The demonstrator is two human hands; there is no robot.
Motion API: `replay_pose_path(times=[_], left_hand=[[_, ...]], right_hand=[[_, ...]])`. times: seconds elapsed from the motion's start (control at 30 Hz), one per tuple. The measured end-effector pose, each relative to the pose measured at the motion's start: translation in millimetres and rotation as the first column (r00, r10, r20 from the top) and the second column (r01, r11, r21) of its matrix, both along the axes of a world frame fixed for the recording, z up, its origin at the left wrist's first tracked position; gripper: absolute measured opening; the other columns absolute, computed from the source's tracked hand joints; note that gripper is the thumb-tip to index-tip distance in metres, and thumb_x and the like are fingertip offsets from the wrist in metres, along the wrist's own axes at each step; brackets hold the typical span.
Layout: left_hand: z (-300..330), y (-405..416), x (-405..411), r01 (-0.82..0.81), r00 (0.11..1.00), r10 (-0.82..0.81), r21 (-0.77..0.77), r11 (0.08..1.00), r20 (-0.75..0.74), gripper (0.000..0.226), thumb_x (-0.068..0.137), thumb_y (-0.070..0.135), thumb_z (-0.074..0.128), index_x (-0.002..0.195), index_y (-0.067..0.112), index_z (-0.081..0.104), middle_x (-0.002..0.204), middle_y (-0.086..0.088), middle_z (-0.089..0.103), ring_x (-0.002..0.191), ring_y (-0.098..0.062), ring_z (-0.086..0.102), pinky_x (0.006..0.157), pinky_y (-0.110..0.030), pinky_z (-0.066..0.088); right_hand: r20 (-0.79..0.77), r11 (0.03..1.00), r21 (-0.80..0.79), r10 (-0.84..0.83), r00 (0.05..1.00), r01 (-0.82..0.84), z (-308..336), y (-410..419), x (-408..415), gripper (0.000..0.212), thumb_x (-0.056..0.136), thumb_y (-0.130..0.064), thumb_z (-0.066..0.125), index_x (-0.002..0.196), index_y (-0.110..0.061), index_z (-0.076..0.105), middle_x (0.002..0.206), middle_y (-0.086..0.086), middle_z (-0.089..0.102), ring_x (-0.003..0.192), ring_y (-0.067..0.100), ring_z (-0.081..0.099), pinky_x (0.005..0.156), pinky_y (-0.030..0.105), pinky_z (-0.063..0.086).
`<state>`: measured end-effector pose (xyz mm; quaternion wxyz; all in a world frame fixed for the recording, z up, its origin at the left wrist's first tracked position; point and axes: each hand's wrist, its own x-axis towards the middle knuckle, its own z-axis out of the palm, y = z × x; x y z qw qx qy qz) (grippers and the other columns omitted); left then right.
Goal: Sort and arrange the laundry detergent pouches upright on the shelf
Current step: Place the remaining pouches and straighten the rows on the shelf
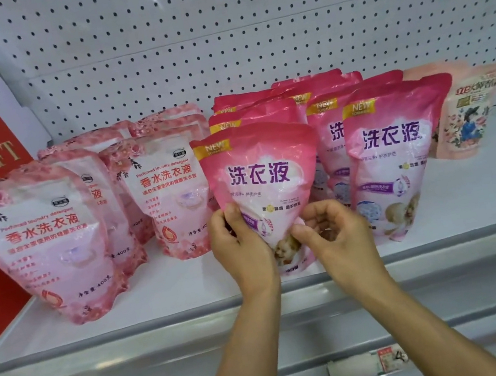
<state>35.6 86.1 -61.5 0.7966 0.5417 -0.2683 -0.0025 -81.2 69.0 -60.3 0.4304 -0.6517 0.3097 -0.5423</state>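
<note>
While both hands pinch the lower corners of the front deep-pink pouch [263, 181], the left hand [244, 248] and right hand [334, 235] each have a narrow grip on its bottom, probably to spread the base so it stands. It sits near the shelf's [161, 302] front edge, heading its row. Pale floral pouches [44, 243] stand toward the left end, so kinds appear grouped.

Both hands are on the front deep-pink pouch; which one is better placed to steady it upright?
Probably the left hand: it grips the deep-pink pouch's lower side, while the right hand only pinches the bottom edge.
</note>
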Motion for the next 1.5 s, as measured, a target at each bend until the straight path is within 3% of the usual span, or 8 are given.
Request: replay_pose_path(times=[0.1,0.37,0.67,0.77,0.87,1.1,1.23,1.5], left_hand=[[2,1,-1,0.017,1.0,-0.017,-0.006,1.0,-0.005,0.035,0.102,0.026,0.048,0.067,0.024,0.046,0.064,0.01,0.049,0.056,0.003,0.042,0.055,-0.011,0.037],[4,4,8,0.061,0.969,-0.073,-0.057,0.996,-0.235,0.038,0.101,0.027,0.049,0.063,0.027,0.056,0.067,0.007,0.058,0.07,-0.013,0.053,0.068,-0.037,0.045],[12,20,-9,0.156,0.987,-0.152,0.071,0.985,-0.06,0.021,0.101,0.042,0.045,0.099,0.024,0.056,0.091,0.008,0.06,0.083,-0.007,0.056,0.066,-0.014,0.046],[4,31,-16,0.289,0.955,-0.295,0.225,0.931,-0.003,0.089,0.071,0.068,0.067,0.144,0.032,0.03,0.137,0.005,0.047,0.124,-0.008,0.049,0.093,-0.022,0.051],[5,33,-18,0.222,0.944,-0.297,0.391,0.893,0.141,0.133,0.051,0.048,0.09,0.151,0.039,0.003,0.151,0.005,0.026,0.14,-0.016,0.031,0.113,-0.038,0.037],[7,23,-1,0.39,0.899,-0.437,0.39,0.834,0.037,0.139,0.051,0.008,0.095,0.15,0.039,0.002,0.144,0.0,0.043,0.124,-0.016,0.053,0.098,-0.032,0.052],[5,13,-6,0.386,0.901,-0.432,0.377,0.842,0.043,0.119,0.054,0.008,0.095,0.143,0.029,0.018,0.125,0.007,0.055,0.096,0.014,0.06,0.064,0.001,0.046],[11,-3,-22,0.441,0.883,-0.469,0.336,0.832,0.002,0.126,0.042,0.025,0.098,0.144,0.029,0.025,0.135,-0.005,0.054,0.122,-0.026,0.057,0.097,-0.052,0.052]], right_hand=[[-0.044,0.993,0.059,0.103,0.994,-0.1,4,-9,-4,0.01,0.084,-0.007,0.072,0.08,-0.007,0.063,0.075,0.018,0.064,0.063,0.016,0.056,0.052,0.018,0.049],[-0.096,0.997,-0.043,-0.06,0.994,0.056,-2,-15,2,0.021,0.089,-0.011,0.065,0.073,-0.015,0.052,0.07,-0.003,0.057,0.064,0.008,0.052,0.064,0.023,0.045],[-0.117,0.994,-0.068,-0.097,0.988,0.09,-2,-16,0,0.018,0.093,-0.012,0.059,0.078,-0.011,0.05,0.072,-0.002,0.057,0.064,0.0,0.05,0.062,0.011,0.041],[-0.146,0.996,-0.07,-0.072,0.987,0.062,4,-11,-4,0.016,0.095,-0.012,0.058,0.081,-0.008,0.05,0.073,-0.002,0.056,0.063,0.001,0.049,0.061,0.012,0.042],[-0.239,0.995,-0.098,-0.025,0.971,0.001,8,-2,-20,0.008,0.093,-0.013,0.06,0.091,-0.016,0.053,0.085,-0.007,0.059,0.074,0.003,0.055,0.07,0.023,0.048],[-0.137,0.949,-0.07,-0.314,0.94,0.307,8,-25,-120,0.103,0.06,-0.036,0.089,0.141,-0.033,0.026,0.136,-0.005,0.036,0.121,0.01,0.045,0.099,0.028,0.044],[-0.29,0.988,0.153,0.061,0.955,-0.016,22,-67,-128,0.116,0.056,-0.017,0.093,0.143,-0.038,0.02,0.129,-0.009,0.054,0.102,-0.004,0.063,0.077,0.025,0.058],[-0.228,0.997,0.04,0.078,0.97,-0.071,12,-92,-91,0.086,0.055,-0.02,0.091,0.12,-0.041,0.038,0.091,-0.008,0.071,0.079,0.011,0.072,0.071,0.037,0.061]])
